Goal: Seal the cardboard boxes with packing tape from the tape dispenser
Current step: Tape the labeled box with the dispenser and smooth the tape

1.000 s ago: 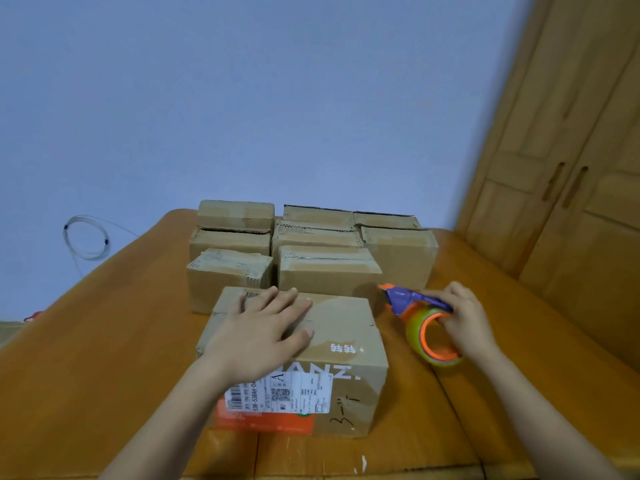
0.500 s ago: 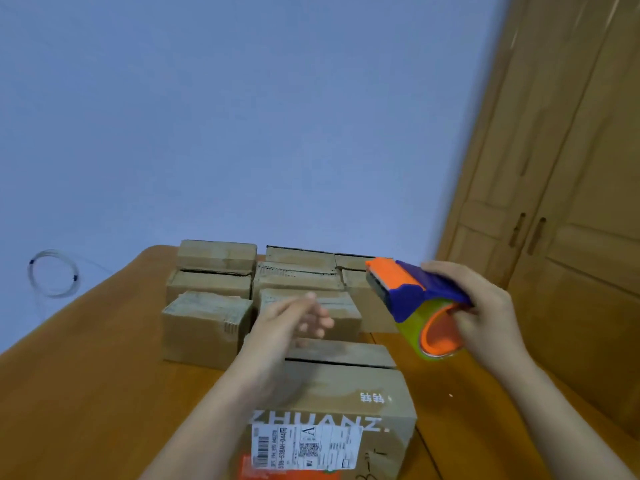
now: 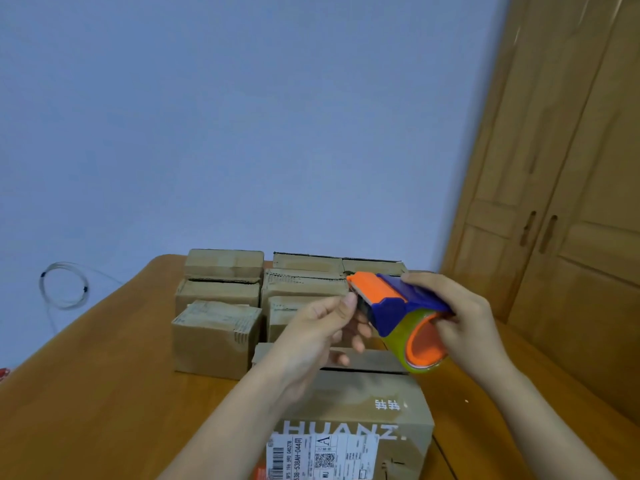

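1. The right hand (image 3: 467,320) gripped the dispenser (image 3: 398,306), fingers curled over its blue body, and held it in the air above the near box (image 3: 363,403).
2. The dispenser's orange nose pointed left, and the yellowish tape roll (image 3: 420,344) with its orange core hung below.
3. The left hand (image 3: 318,337) reached to the nose, thumb and forefinger closed together at the tape's end; whether they actually pinched tape was hard to tell through the blur.
4. The near box sat on the tabletop (image 3: 104,393) with a white label (image 3: 322,457) on its front and its top flaps showing a dark gap.
5. More boxes (image 3: 221,306) stood packed together behind it, touching one another.
6. A wire coil (image 3: 64,285) hung on the wall at left.
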Tool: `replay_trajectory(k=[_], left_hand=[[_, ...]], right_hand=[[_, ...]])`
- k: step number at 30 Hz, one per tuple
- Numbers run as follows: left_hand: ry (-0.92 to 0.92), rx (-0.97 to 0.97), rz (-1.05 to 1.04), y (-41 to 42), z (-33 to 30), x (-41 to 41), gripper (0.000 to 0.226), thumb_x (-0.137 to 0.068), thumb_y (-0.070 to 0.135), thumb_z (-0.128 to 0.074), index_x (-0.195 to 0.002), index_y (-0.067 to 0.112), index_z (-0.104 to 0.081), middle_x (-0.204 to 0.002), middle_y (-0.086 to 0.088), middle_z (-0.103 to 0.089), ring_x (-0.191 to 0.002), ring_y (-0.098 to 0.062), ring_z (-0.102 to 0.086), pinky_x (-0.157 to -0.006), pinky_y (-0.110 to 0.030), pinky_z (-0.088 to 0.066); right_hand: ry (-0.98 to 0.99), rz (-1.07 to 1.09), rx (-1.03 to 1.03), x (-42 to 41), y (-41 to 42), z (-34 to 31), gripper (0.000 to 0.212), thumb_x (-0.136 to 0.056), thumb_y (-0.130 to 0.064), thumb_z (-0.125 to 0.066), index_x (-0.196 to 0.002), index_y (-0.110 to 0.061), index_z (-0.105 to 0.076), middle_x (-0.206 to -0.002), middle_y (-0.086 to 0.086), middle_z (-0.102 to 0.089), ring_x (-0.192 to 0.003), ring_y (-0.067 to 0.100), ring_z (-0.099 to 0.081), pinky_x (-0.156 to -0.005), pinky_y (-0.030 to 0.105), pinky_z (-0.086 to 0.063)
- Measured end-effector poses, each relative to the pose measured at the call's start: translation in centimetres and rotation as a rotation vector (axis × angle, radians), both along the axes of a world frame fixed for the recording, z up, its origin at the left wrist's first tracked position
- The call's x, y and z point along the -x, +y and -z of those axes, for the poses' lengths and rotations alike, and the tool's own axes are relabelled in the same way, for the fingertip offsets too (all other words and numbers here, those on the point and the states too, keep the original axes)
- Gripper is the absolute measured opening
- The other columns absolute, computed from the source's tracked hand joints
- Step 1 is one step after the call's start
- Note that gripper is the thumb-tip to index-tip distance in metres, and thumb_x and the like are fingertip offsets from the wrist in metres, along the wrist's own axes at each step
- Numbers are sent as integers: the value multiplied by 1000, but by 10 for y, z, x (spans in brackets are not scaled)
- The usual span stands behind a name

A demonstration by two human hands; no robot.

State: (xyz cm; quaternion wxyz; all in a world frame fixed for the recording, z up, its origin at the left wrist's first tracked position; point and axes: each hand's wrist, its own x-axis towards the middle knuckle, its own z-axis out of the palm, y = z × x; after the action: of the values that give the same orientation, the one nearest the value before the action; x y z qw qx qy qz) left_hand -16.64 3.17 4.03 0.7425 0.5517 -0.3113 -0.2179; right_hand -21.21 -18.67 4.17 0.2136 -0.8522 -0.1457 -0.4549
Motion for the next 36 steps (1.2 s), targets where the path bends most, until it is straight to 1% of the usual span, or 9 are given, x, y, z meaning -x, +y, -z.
replay_trajectory(k=[5,10,13,16,23,26,29,33,36], left_hand=[[-4,-21,19,11,4,-4,27,-81,39,-58,-78,14,-68,-76,-5,-65,-63,-12,-55,-52,-22,-41],[29,2,36,14,4,-5,25,-83,35,-58,-82,12,-68,-77,-5,-64,-64,-12,-57,-51,-22,-45],[40,11,56,14,3,-5,28,-87,39,-62,-81,12,-70,-78,-7,-65,-65,-14,-59,-52,-24,-48],[73,33,69,14,4,-4,32,-84,42,-57,-81,12,-68,-78,-8,-65,-65,-16,-59,-53,-26,-49],[136,-4,18,14,5,-5,53,-81,58,-40,-72,11,-61,-71,-7,-62,-61,-15,-57,-51,-27,-47],[94,-75,19,14,0,-4,66,-76,71,-34,-64,13,-63,-71,-8,-62,-61,-16,-57,-54,-28,-48],[31,-116,15,11,-7,-1,66,-70,75,-39,-68,13,-62,-72,-7,-63,-62,-15,-58,-57,-28,-50],[-13,-107,-25,6,-11,0,41,-74,53,-60,-67,13,-63,-70,-6,-64,-59,-15,-58,-56,-28,-53],[-42,-94,-25,7,-8,-1,24,-84,32,-63,-66,17,-66,-72,-6,-64,-61,-14,-60,-57,-28,-54]], right_hand=[[-1,3,0,3,-5,1,75,-54,9,-40,-115,-31,-57,-115,-19,-59,-110,-1,-55,-93,13,-42],[1,-1,-1,4,-6,1,73,-56,11,-40,-114,-30,-58,-115,-20,-59,-109,-5,-54,-90,11,-42],[2,-7,-8,4,-5,2,74,-56,10,-40,-114,-30,-58,-113,-30,-58,-108,-6,-54,-89,11,-42],[-11,-5,-34,5,-8,1,72,-56,11,-41,-112,-30,-63,-113,-35,-58,-108,-6,-55,-88,11,-43],[-27,8,-19,4,-11,0,71,-56,13,-44,-113,-26,-63,-113,-16,-61,-106,-1,-56,-88,17,-46],[-38,11,-13,5,-11,0,71,-56,12,-42,-113,-25,-63,-111,-13,-62,-105,7,-57,-88,22,-48],[-43,16,-9,5,-10,1,71,-56,10,-41,-112,-28,-62,-110,-8,-63,-105,11,-57,-88,24,-48],[-29,9,10,4,-10,1,71,-59,11,-42,-115,-30,-59,-112,-6,-63,-107,13,-57,-88,27,-48],[-28,16,11,5,-12,1,70,-61,11,-43,-116,-31,-57,-113,-6,-62,-108,12,-57,-87,29,-49]])
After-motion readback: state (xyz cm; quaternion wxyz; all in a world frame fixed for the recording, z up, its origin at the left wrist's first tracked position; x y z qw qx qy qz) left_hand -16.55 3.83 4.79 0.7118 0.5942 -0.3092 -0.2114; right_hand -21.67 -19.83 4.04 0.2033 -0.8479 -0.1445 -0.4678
